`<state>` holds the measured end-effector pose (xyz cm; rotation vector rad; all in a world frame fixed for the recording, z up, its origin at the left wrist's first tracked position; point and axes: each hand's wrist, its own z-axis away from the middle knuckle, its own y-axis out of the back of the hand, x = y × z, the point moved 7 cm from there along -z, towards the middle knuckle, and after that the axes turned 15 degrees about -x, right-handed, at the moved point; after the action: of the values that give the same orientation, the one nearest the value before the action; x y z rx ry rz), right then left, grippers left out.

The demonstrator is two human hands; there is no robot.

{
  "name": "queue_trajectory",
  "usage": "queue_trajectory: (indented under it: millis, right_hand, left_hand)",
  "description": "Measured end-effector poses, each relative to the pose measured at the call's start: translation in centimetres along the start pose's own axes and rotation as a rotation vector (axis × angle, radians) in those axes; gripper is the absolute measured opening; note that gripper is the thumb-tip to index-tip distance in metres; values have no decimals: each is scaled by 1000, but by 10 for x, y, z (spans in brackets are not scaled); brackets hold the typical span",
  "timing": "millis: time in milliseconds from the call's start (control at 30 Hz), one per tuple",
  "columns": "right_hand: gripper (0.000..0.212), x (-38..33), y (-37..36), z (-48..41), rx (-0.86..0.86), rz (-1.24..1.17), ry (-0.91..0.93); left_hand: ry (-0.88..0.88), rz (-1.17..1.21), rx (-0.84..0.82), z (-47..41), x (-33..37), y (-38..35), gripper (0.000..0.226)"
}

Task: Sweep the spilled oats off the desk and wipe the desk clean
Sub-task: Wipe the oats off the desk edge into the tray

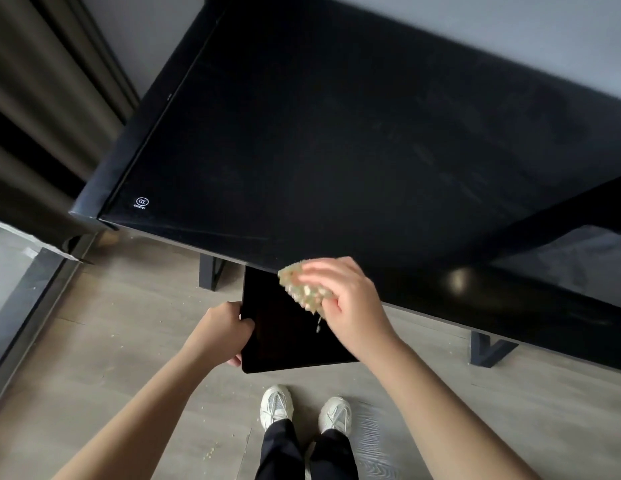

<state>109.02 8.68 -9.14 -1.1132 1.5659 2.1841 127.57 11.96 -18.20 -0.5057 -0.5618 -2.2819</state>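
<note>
Black tray (pixel 285 337) gripped by left hand (pixel 226 329), right hand (pixel 343 292) fingers curled round oat-covered cloth (pixel 304 287) over it

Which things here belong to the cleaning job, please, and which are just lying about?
Job: desk, cloth, oats, tray, left hand, right hand.
Just there: curtain, shoes.

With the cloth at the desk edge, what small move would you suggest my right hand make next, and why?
Probably shake the oat-covered cloth gently over the black tray. The right hand holds the cloth just past the desk edge, oats cling to it, a flake shows in mid-air below, and the left hand grips the tray underneath to catch them.
</note>
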Motion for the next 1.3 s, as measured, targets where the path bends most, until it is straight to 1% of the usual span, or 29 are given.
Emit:
queue_trajectory:
  millis: [100, 133, 167, 333, 500, 567, 633, 700, 733, 833, 900, 933, 967, 1033, 1067, 1100, 1200, 1300]
  right_hand:
    - [51, -4, -23, 27, -183, -62, -18]
    - [51, -3, -27, 34, -196, -83, -39]
    - [51, -3, -27, 38, -175, -102, -49]
    - [59, -10, -4, 36, 36, -144, -13]
    - [52, -15, 26, 14, 275, -89, 8]
    - [48, -9, 30, -4, 342, -55, -43]
    - [46, -6, 23, -24, 349, -18, -127]
    - [47, -12, 9, -44, 318, 37, -175]
    - [47, -18, 0, -54, 287, 59, -170]
    - [49, -46, -21, -74, 208, 83, -75]
    - [52, -60, -35, -68, 158, 64, 4]
    - [51, -63, -46, -60, 92, 51, 27]
    - [48, -64, -59, -49, -11, 33, 31]
    - [44, -62, -85, -27, -216, 5, -18]
    - [44, -62, -92, -15, -243, -22, -53]
    - [45, -62, -93, -7, -211, -56, -78]
    - [47, -65, -76, 7, -15, -100, -110]
    - [50, -60, -58, 14, 95, -147, -162]
  left_hand:
    - [-6, -13, 2, 5, 0, -4, 21]
    - [-5, -24, 2, 6, 0, -6, 20]
    - [-2, -35, 2, 7, 1, -8, 20]
    - [34, -41, 15, 15, -5, -15, 22]
    - [56, -2, 49, 22, -13, -10, 20]
    - [60, 14, 61, 19, -19, 0, 20]
    - [57, 29, 59, 18, -23, 9, 20]
    - [44, 24, 54, 17, -26, 18, 19]
    - [39, 21, 54, 16, -29, 24, 19]
    - [21, -15, 54, 13, -37, 44, 18]
    - [16, -29, 31, 14, -43, 54, 17]
    - [11, -39, 21, 15, -45, 58, 17]
    - [5, -55, 9, 17, -46, 61, 17]
    - [-1, -95, -13, 20, -46, 65, 18]
    - [-3, -116, -30, 21, -46, 65, 18]
    - [-3, -136, -47, 21, -46, 65, 20]
    - [-8, -189, -93, 19, -46, 58, 22]
    - [-26, -243, -126, 18, -38, 46, 23]
